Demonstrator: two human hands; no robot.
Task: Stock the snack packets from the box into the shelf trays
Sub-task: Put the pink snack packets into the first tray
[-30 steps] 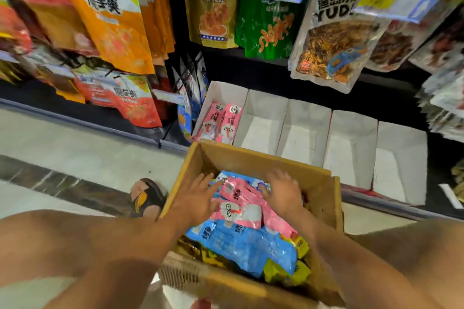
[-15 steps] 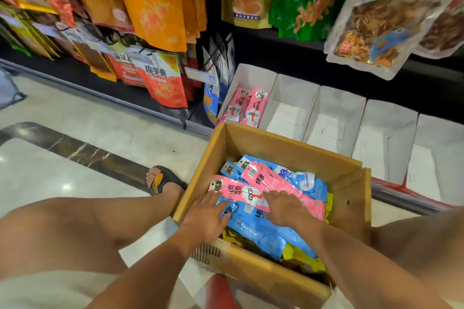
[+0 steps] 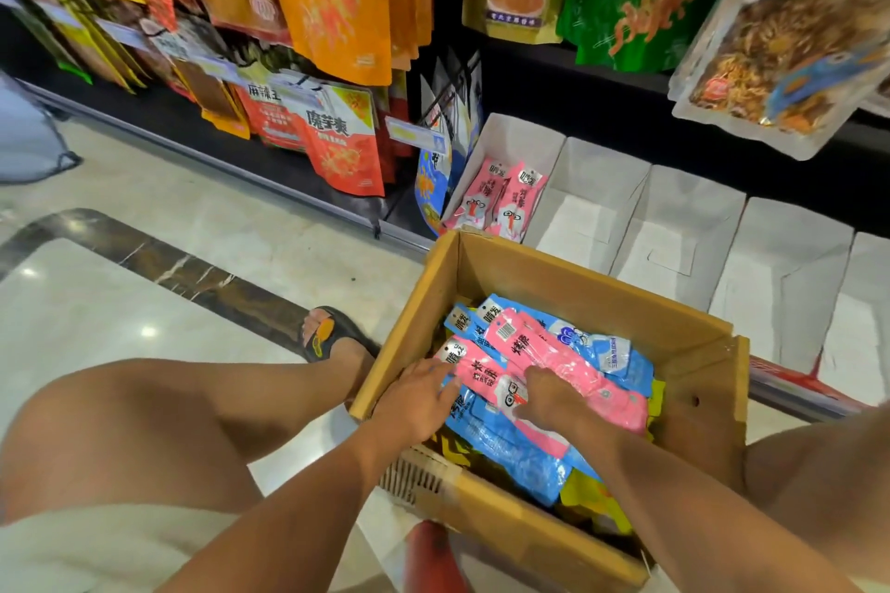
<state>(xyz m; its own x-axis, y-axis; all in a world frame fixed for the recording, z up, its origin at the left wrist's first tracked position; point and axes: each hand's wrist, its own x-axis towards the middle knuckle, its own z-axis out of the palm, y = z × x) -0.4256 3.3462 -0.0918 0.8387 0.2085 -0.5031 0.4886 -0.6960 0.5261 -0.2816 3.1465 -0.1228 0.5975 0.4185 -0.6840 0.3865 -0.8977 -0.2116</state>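
Brown cardboard box (image 3: 582, 291) sits between the person's bare knees, just in front of a row of white card shelf trays (image 3: 684, 207). In the box, pink snack packets (image 3: 573, 359) lie on top of blue snack packets (image 3: 510, 448). Left hand (image 3: 419, 400): fingers straight and slightly spread, resting flat on a pink packet near the box's left wall. Right hand (image 3: 549, 395): fingers bent down over the pink packets mid-box; grip or mere press, cannot tell. Leftmost tray holds a pair of upright pink packets (image 3: 496, 200)

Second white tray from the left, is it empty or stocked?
Empty: the second tray shows only its bare white floor.
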